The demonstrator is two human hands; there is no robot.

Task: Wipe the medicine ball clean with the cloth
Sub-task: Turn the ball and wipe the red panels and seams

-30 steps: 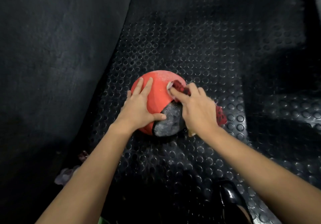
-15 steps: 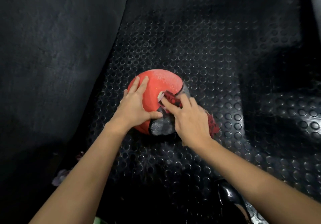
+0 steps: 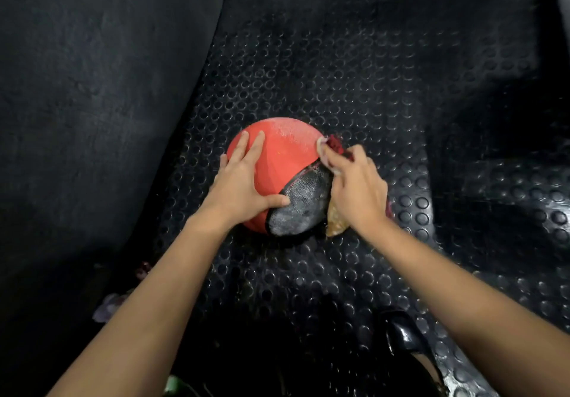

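Red rubber with one grey, dusty panel: the ball [image 3: 279,162] sits on the black studded mat [image 3: 354,82], about in the middle of what I see, with the grey panel turned toward me and low on its right side. My left hand [image 3: 243,180] lies flat on the ball's left half, fingers straight and spread up over the red, thumb stretched out so its tip touches the edge of the grey panel; that grip is spread and pressing, not curled around anything. My right hand [image 3: 357,190] is on the ball's right flank with the cloth [image 3: 334,147] under it. A dark red bunch of the cloth pokes out past my fingertips at the ball's upper right edge, and a tan corner hangs out below my palm beside the grey panel. My right fingers are bent over the cloth and hold it against the ball, so this grip is closed on the cloth. Both forearms reach in from the bottom corners. To the left of the mat rises a dark, rough wall [image 3: 92,88]. Near my right forearm, low in view, something glossy and black [image 3: 401,332] lies on the mat; I cannot tell what it is
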